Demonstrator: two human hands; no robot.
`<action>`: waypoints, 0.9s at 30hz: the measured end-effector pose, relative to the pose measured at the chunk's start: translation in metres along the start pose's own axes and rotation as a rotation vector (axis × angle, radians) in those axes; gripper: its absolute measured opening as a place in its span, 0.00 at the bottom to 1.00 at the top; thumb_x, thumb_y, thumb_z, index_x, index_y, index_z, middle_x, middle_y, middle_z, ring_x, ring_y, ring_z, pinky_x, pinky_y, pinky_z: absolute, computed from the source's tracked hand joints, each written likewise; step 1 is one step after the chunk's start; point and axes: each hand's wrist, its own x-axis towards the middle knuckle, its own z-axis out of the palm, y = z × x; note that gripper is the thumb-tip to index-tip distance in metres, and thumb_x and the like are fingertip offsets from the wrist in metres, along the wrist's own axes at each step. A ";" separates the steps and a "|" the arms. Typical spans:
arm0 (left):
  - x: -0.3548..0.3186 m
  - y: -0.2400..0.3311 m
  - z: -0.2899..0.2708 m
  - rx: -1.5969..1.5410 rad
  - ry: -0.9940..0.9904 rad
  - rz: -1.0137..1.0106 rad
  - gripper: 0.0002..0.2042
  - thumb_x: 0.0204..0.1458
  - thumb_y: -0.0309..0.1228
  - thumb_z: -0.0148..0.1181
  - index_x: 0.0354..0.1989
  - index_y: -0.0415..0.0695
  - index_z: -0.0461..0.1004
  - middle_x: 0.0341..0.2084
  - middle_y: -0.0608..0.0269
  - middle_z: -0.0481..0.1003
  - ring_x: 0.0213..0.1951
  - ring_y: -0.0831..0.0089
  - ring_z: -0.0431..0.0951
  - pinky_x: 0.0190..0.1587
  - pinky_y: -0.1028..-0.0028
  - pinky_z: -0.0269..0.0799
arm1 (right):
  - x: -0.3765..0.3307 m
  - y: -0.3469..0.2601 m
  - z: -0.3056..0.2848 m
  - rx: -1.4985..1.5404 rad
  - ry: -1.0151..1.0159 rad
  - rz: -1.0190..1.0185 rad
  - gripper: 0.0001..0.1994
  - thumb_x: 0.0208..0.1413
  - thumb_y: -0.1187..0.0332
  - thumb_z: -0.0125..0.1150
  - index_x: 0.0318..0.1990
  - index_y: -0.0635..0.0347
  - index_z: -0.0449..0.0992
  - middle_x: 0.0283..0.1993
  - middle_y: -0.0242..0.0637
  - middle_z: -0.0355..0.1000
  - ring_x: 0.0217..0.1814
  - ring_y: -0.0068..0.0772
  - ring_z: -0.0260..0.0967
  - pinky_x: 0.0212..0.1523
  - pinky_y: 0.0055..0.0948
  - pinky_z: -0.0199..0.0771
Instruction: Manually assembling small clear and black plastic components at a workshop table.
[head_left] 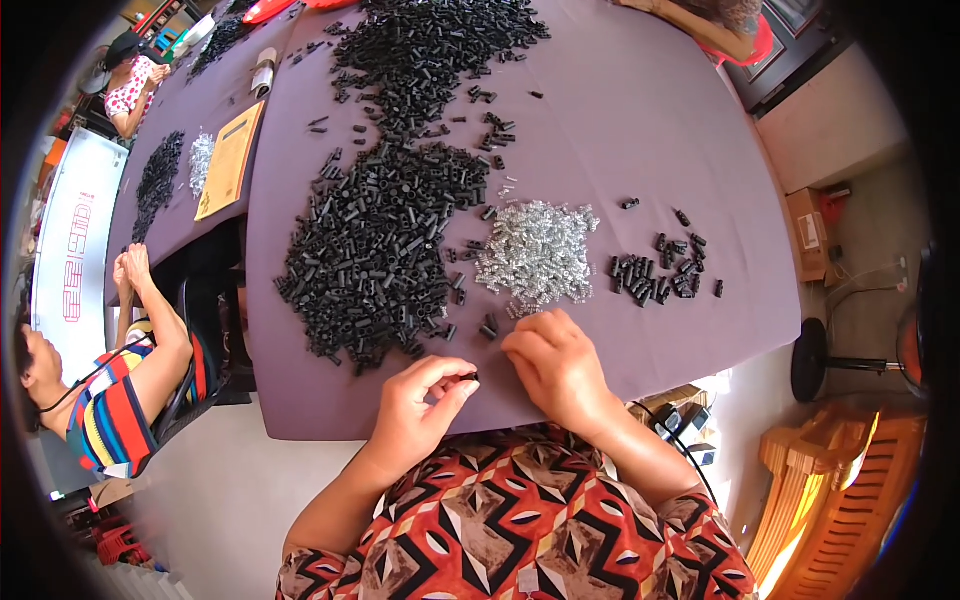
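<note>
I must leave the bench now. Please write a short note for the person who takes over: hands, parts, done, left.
Left hand: pinches one small black part.
Right hand: fingers down on the table near the spring pile; grip unclear.
Parts: big black pile ahead-left, springs centre.
Done: perhaps the small black group at right.
Left: both large piles.

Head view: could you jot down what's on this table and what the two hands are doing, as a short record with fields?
Surface: purple table
Left hand: pinches a small black piece between its fingers
Right hand: fingers rest by the silver springs pile
Left of centre: big black parts heap
Right side: small black parts cluster
Nearby: another person in a striped top, seated to the left
</note>
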 end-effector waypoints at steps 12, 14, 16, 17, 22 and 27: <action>0.001 -0.002 0.001 0.022 0.006 0.017 0.08 0.57 0.24 0.66 0.44 0.37 0.80 0.34 0.60 0.81 0.33 0.76 0.79 0.36 0.76 0.73 | 0.000 0.011 -0.033 0.044 0.024 0.127 0.11 0.49 0.80 0.67 0.41 0.60 0.81 0.42 0.38 0.76 0.45 0.47 0.75 0.46 0.40 0.78; 0.000 -0.003 0.002 0.023 0.016 0.024 0.08 0.57 0.24 0.66 0.44 0.37 0.80 0.35 0.60 0.81 0.34 0.76 0.79 0.36 0.76 0.73 | 0.001 0.008 -0.032 0.024 0.028 0.114 0.10 0.48 0.79 0.67 0.40 0.59 0.80 0.41 0.38 0.75 0.45 0.46 0.74 0.44 0.40 0.78; 0.001 -0.003 0.002 0.024 0.019 0.035 0.08 0.57 0.23 0.66 0.44 0.37 0.80 0.35 0.60 0.81 0.34 0.75 0.80 0.37 0.76 0.74 | 0.003 0.005 -0.029 -0.001 0.037 0.106 0.10 0.47 0.78 0.68 0.39 0.59 0.80 0.40 0.37 0.74 0.44 0.45 0.74 0.43 0.40 0.77; 0.001 -0.003 0.002 0.021 0.015 0.026 0.08 0.57 0.23 0.66 0.45 0.37 0.80 0.35 0.60 0.81 0.34 0.76 0.80 0.37 0.76 0.74 | 0.006 0.004 -0.026 -0.066 -0.007 0.093 0.10 0.46 0.77 0.68 0.38 0.58 0.79 0.38 0.37 0.73 0.43 0.44 0.73 0.42 0.40 0.77; 0.000 -0.007 0.000 -0.108 -0.008 -0.068 0.09 0.59 0.20 0.63 0.47 0.34 0.80 0.37 0.62 0.81 0.36 0.80 0.79 0.40 0.79 0.75 | 0.024 -0.003 -0.018 -0.106 -0.076 0.052 0.09 0.47 0.76 0.69 0.37 0.60 0.79 0.38 0.38 0.74 0.42 0.46 0.73 0.41 0.40 0.76; -0.002 -0.005 0.001 -0.269 0.003 -0.133 0.08 0.59 0.21 0.65 0.46 0.36 0.81 0.35 0.65 0.81 0.34 0.82 0.78 0.37 0.79 0.74 | 0.023 -0.023 -0.020 0.274 -0.171 0.038 0.09 0.48 0.79 0.69 0.37 0.62 0.78 0.39 0.41 0.76 0.42 0.50 0.76 0.43 0.41 0.78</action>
